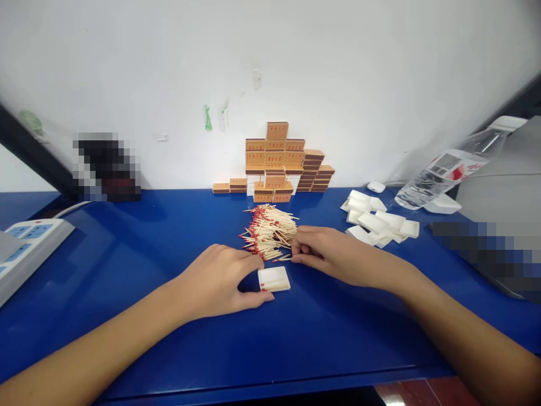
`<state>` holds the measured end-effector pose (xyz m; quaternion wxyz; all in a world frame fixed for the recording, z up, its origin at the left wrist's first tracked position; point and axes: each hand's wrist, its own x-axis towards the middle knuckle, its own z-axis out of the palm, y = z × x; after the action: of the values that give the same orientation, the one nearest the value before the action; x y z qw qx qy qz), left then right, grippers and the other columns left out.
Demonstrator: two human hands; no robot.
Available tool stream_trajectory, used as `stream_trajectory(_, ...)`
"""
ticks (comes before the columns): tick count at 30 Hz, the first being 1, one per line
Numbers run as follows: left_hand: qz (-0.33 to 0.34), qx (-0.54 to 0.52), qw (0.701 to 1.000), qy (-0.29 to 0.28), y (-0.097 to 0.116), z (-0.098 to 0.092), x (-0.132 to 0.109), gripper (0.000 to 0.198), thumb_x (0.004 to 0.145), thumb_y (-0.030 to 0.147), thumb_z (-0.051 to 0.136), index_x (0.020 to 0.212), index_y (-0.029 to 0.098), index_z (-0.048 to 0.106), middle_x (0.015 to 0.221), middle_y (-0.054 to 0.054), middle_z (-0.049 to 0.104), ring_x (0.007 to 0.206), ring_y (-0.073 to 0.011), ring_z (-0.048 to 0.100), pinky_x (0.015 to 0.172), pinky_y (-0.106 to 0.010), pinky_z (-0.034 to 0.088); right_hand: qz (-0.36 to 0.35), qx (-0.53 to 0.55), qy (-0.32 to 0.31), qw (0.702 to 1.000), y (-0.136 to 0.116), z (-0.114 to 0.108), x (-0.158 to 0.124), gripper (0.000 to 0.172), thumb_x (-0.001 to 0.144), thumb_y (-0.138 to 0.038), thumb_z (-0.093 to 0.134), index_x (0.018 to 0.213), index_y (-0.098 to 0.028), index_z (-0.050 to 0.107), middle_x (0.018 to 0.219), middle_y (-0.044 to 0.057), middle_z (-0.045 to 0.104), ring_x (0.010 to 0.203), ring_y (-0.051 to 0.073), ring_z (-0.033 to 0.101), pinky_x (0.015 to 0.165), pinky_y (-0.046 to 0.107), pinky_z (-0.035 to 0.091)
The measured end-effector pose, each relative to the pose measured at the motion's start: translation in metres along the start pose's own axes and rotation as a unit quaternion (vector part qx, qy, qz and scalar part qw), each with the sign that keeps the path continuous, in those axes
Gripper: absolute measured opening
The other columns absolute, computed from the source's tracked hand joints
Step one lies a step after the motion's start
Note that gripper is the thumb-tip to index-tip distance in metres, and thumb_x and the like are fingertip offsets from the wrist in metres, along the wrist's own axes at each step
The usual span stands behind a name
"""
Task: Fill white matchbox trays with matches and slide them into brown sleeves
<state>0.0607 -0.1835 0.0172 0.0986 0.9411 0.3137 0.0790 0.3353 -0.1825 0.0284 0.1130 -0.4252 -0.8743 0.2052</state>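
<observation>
My left hand (228, 279) grips a small white matchbox tray (276, 276) by its left end, thumb at the near side and fingers at the far side. A few red-tipped matches lie along the tray's near wall. Just beyond it, my right hand (315, 251) is closed in a pinch on a match or two (282, 259), red heads pointing left. These are at the near right edge of a large heap of loose matches (270, 231), most heads to the left. The fingertips of my right hand are partly hidden.
Orange and brown matchboxes (276, 159) stand stacked against the wall behind the heap. Several white trays (374, 223) are piled at the right, near a tilted plastic bottle (454, 163). A power strip (31, 248) lies at the left of the blue table (169, 349).
</observation>
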Motion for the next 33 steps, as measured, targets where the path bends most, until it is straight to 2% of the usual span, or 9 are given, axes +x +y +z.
stream_trajectory(3, -0.011, -0.002, 1.0, -0.004, 0.0, -0.001, 0.001, 0.033, 0.093, 0.054, 0.067, 0.098, 0.021, 0.073, 0.089, -0.002, 0.078, 0.08, -0.0242, 0.074, 0.065, -0.032, 0.042, -0.005, 0.017, 0.007, 1.0, -0.011, -0.001, -0.003, 0.02, 0.105, -0.033, 0.056, 0.089, -0.021, 0.059, 0.091, 0.002, 0.066, 0.079, 0.016, 0.057, 0.069, 0.029, 0.04)
stream_trajectory(8, -0.006, -0.007, 1.0, 0.01, 0.0, 0.0, 0.0, 0.034, 0.094, 0.054, 0.065, 0.097, 0.021, 0.071, 0.087, -0.001, 0.077, 0.076, -0.0219, 0.073, 0.064, -0.032, 0.042, -0.033, 0.032, 0.002, 0.999, -0.028, 0.007, -0.003, 0.012, 0.102, -0.024, 0.061, 0.09, -0.021, 0.063, 0.093, 0.0, 0.066, 0.079, 0.014, 0.057, 0.068, 0.027, 0.039)
stream_trajectory(11, -0.003, -0.009, 1.0, 0.008, -0.001, 0.001, -0.001, 0.034, 0.094, 0.054, 0.066, 0.097, 0.021, 0.072, 0.087, -0.001, 0.077, 0.077, -0.0218, 0.073, 0.065, -0.032, 0.042, -0.029, 0.031, 0.024, 0.999, -0.025, 0.008, -0.001, 0.014, 0.102, -0.026, 0.06, 0.089, -0.021, 0.063, 0.086, -0.001, 0.064, 0.076, 0.014, 0.055, 0.067, 0.027, 0.038)
stream_trajectory(14, 0.007, -0.006, 1.0, 0.007, -0.001, 0.003, -0.001, 0.035, 0.093, 0.054, 0.067, 0.098, 0.02, 0.072, 0.085, -0.001, 0.076, 0.076, -0.0223, 0.073, 0.063, -0.032, 0.041, -0.013, -0.002, 0.049, 0.999, -0.014, 0.008, 0.003, 0.008, 0.101, -0.025, 0.062, 0.095, -0.021, 0.064, 0.09, 0.001, 0.064, 0.078, 0.015, 0.055, 0.069, 0.028, 0.039)
stream_trajectory(16, 0.022, -0.009, 1.0, 0.009, -0.002, 0.004, -0.002, 0.035, 0.093, 0.054, 0.067, 0.099, 0.02, 0.072, 0.084, 0.0, 0.075, 0.074, -0.0214, 0.072, 0.062, -0.032, 0.039, -0.009, -0.012, 0.039, 0.999, -0.008, 0.01, 0.005, 0.005, 0.101, -0.023, 0.063, 0.097, -0.02, 0.063, 0.095, 0.002, 0.064, 0.081, 0.016, 0.056, 0.071, 0.028, 0.04)
stream_trajectory(18, 0.035, -0.013, 0.999, 0.009, -0.001, 0.004, -0.002, 0.034, 0.093, 0.053, 0.067, 0.099, 0.02, 0.072, 0.082, 0.001, 0.074, 0.072, -0.0202, 0.071, 0.062, -0.032, 0.039, -0.005, -0.008, 0.021, 1.0, -0.005, 0.012, 0.006, 0.01, 0.103, -0.024, 0.061, 0.094, -0.02, 0.062, 0.096, 0.002, 0.064, 0.082, 0.016, 0.057, 0.073, 0.029, 0.041)
stream_trajectory(22, 0.041, -0.007, 0.999, 0.014, -0.001, 0.004, -0.002, 0.033, 0.093, 0.052, 0.068, 0.097, 0.02, 0.072, 0.08, 0.002, 0.074, 0.07, -0.0193, 0.07, 0.061, -0.032, 0.037, -0.01, 0.004, 0.005, 1.0, -0.008, 0.016, 0.008, 0.017, 0.106, -0.026, 0.056, 0.091, -0.02, 0.06, 0.097, 0.003, 0.065, 0.082, 0.016, 0.058, 0.073, 0.029, 0.042)
stream_trajectory(27, 0.042, 0.003, 0.999, 0.03, -0.001, 0.004, -0.001, 0.032, 0.093, 0.052, 0.069, 0.094, 0.019, 0.071, 0.081, 0.002, 0.074, 0.068, -0.0188, 0.07, 0.06, -0.032, 0.036, -0.001, -0.036, 0.036, 0.999, -0.014, 0.023, 0.012, 0.008, 0.103, -0.025, 0.061, 0.097, -0.019, 0.059, 0.101, 0.005, 0.065, 0.084, 0.018, 0.06, 0.07, 0.03, 0.042)
stream_trajectory(33, 0.045, 0.008, 0.998, 0.031, -0.001, 0.003, -0.001, 0.032, 0.093, 0.051, 0.069, 0.094, 0.02, 0.071, 0.081, 0.002, 0.075, 0.069, -0.0186, 0.07, 0.06, -0.033, 0.036, -0.005, -0.038, 0.046, 0.998, -0.014, 0.028, 0.018, 0.011, 0.104, -0.028, 0.059, 0.098, -0.02, 0.062, 0.104, 0.006, 0.066, 0.086, 0.018, 0.061, 0.074, 0.031, 0.045)
